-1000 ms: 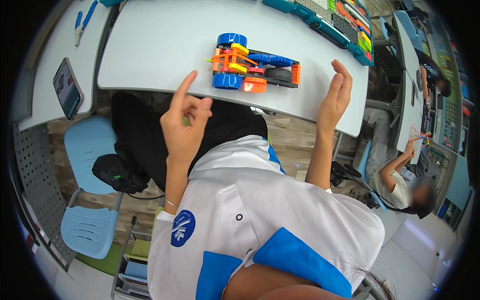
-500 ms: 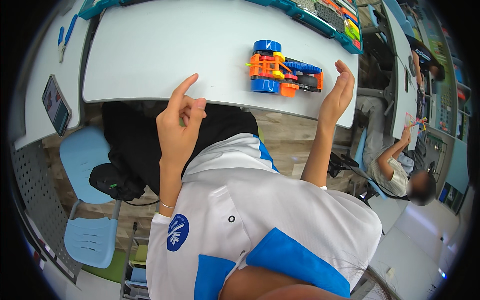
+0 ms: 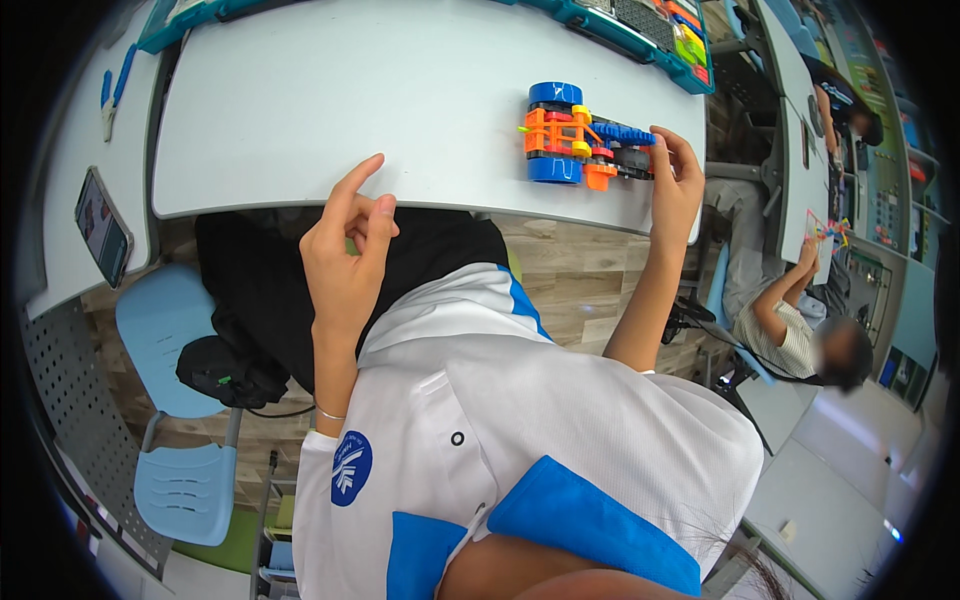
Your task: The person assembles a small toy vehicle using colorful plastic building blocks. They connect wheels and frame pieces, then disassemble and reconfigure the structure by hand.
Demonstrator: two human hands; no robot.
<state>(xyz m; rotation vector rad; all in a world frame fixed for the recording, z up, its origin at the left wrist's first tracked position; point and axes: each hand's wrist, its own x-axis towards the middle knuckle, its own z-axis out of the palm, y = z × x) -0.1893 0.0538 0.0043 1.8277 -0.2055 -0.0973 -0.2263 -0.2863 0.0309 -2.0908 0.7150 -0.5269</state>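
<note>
A toy car (image 3: 572,140) built of plastic pieces sits on the right half of the white table (image 3: 340,110). It has large blue wheels at its left end, an orange frame, yellow and red joints and a blue toothed strip. My right hand (image 3: 678,187) is closed on the car's right end, its fingers hiding that end. My left hand (image 3: 345,245) hangs in the air before the table's front edge, holding nothing. Its index finger points out, the thumb stands apart and the other fingers are curled.
A teal parts tray (image 3: 640,45) lies along the table's far edge. On the left side table are blue-handled pliers (image 3: 116,92) and a phone (image 3: 103,228). Blue chairs (image 3: 165,335) stand at left. Another person (image 3: 790,325) sits at the right, handling a small colourful thing.
My right hand has come up against the car's right end and closed on it. The car has shifted a little to the right on the table. My left hand keeps its pose.
</note>
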